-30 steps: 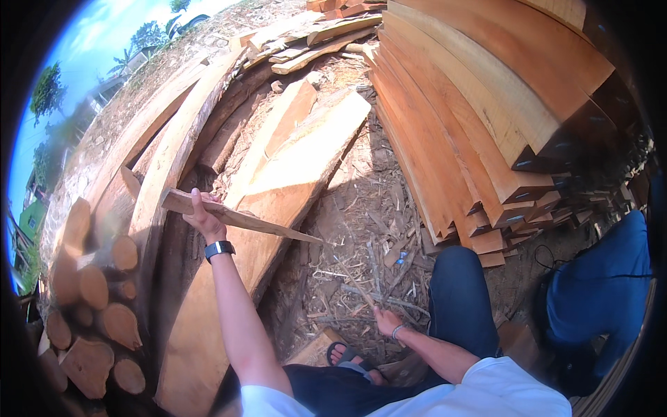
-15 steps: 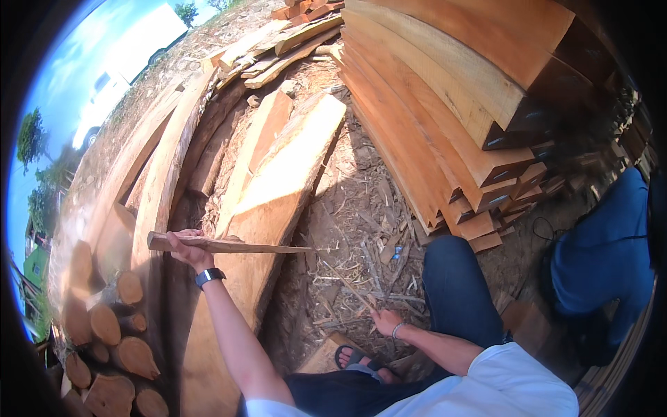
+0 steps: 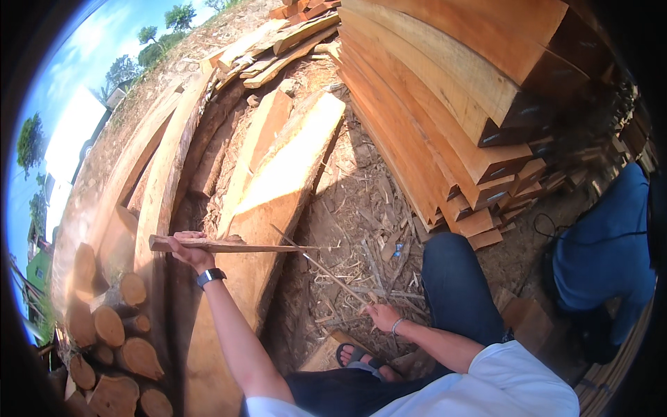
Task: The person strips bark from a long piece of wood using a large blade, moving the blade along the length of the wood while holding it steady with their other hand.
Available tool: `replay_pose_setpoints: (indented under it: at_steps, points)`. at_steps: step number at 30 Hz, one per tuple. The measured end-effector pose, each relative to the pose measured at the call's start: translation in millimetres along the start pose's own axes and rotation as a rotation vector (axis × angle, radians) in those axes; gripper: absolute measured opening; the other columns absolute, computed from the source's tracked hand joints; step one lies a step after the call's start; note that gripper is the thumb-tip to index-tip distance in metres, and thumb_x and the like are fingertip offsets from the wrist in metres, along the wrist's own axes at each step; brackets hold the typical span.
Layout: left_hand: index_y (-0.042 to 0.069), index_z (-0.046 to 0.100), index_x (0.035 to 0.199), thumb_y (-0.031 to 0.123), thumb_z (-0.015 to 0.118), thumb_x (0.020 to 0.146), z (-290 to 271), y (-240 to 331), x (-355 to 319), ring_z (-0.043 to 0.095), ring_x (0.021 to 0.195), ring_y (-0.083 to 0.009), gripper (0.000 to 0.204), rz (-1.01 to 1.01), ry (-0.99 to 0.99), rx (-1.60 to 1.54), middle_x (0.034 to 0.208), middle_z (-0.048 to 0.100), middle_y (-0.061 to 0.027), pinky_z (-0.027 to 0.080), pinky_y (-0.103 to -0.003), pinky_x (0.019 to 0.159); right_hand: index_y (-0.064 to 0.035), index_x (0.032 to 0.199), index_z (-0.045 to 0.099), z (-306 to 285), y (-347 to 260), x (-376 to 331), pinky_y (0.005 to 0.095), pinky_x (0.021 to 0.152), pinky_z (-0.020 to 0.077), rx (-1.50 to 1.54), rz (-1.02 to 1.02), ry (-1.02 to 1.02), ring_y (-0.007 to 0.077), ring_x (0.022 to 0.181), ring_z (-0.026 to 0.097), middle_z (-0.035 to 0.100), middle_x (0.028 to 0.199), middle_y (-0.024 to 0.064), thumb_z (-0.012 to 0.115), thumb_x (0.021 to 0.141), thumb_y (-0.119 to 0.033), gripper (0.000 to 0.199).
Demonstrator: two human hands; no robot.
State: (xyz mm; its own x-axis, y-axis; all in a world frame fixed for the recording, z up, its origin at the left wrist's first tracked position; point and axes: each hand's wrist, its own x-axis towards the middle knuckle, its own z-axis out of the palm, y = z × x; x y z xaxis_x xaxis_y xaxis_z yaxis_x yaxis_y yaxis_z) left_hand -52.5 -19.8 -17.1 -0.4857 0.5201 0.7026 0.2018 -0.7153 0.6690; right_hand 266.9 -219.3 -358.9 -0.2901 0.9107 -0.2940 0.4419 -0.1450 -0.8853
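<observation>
My left hand (image 3: 192, 254) is wrapped around the thick end of a long, tapered piece of wood (image 3: 240, 246). It is held sideways above a broad plank (image 3: 243, 278), its thin end pointing right. My right hand (image 3: 383, 317) is closed on a thin stick (image 3: 340, 281) that slants up and left from my fingers. The stick crosses the tapered piece near its thin end; whether they touch I cannot tell. The broad plank lies lengthwise on the ground, partly in bright sun, partly in shade.
A tall stack of sawn beams (image 3: 445, 132) rises on the right. Cut logs (image 3: 114, 326) lie piled at lower left, with long slabs (image 3: 156, 201) above them. Wood chips (image 3: 347, 208) cover the ground. Blue cloth (image 3: 601, 243) is at far right. My sandalled foot (image 3: 361, 361) stands below.
The stick in my right hand has come up and left, so its far part now crosses the tapered piece. My left hand has barely moved. A large white shape in the background has shifted down-left.
</observation>
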Motion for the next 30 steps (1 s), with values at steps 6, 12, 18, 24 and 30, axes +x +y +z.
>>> replay_pose_setpoints:
  at_steps: [6, 12, 18, 24, 30]
  points:
    - [0.01, 0.044, 0.062, 0.058, 0.052, 0.089, 5, 5, 1, 0.052, 0.05, -0.0194, 0.056, 0.004, -0.006, -0.025, 0.055, 0.046, -0.0067, 0.049, -0.033, 0.053, -0.0006, 0.089, 0.066, 28, 24, 9, 0.0505, 0.077, 0.0492, -0.01, 0.076, 0.035, 0.0425, 0.081, 0.065, 0.065, 0.076, 0.0256, 0.033, 0.1, -0.046, 0.057]
    - [0.009, 0.042, 0.061, 0.056, 0.05, 0.091, 22, 10, -6, 0.05, 0.049, -0.0197, 0.056, -0.019, -0.002, -0.029, 0.054, 0.045, -0.0074, 0.05, -0.034, 0.054, -0.0002, 0.088, 0.066, 20, 47, 12, 0.05, 0.076, 0.0495, -0.022, 0.198, -0.073, 0.0424, 0.08, 0.065, 0.064, 0.073, 0.0259, 0.033, 0.099, -0.047, 0.059]
    - [0.008, 0.043, 0.061, 0.056, 0.05, 0.09, 17, 11, -5, 0.051, 0.05, -0.0197, 0.057, 0.023, -0.001, -0.007, 0.054, 0.045, -0.0078, 0.05, -0.034, 0.054, 0.0035, 0.079, 0.067, 16, 10, 2, 0.0508, 0.078, 0.0494, 0.047, -0.034, 0.145, 0.0433, 0.077, 0.065, 0.063, 0.068, 0.027, 0.033, 0.099, -0.048, 0.065]
    - [0.008, 0.043, 0.06, 0.054, 0.052, 0.091, 8, 10, -4, 0.051, 0.05, -0.0197, 0.056, 0.024, 0.031, 0.02, 0.054, 0.045, -0.0078, 0.05, -0.033, 0.053, 0.0011, 0.088, 0.068, 8, 10, -2, 0.0498, 0.083, 0.0489, -0.033, 0.229, -0.144, 0.0434, 0.085, 0.065, 0.066, 0.08, 0.0275, 0.033, 0.099, -0.048, 0.061]
    - [0.008, 0.044, 0.06, 0.053, 0.052, 0.091, 16, 9, -5, 0.052, 0.049, -0.0204, 0.055, 0.01, 0.023, -0.001, 0.055, 0.046, -0.008, 0.05, -0.034, 0.054, -0.0002, 0.087, 0.068, 19, 25, 4, 0.0494, 0.083, 0.0493, 0.079, 0.048, 0.038, 0.042, 0.085, 0.065, 0.066, 0.081, 0.0275, 0.031, 0.099, -0.05, 0.063]
